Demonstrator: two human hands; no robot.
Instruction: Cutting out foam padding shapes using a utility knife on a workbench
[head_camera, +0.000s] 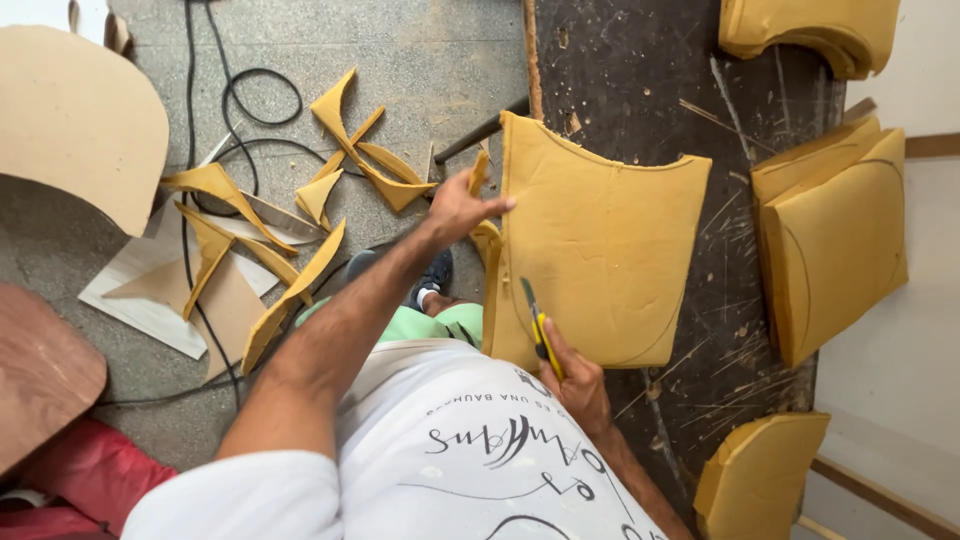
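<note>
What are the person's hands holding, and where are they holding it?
The right hand holds a yellow utility knife by its handle. The left hand pinches a cut strip at the left edge of the yellow foam sheet.

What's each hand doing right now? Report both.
Left hand: closed on a foam strip at the foam sheet edge.
Right hand: closed on a yellow knife.

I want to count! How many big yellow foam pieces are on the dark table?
4: one being cut, a stack at right, one top right, one bottom right. The stack may hide more.
</note>
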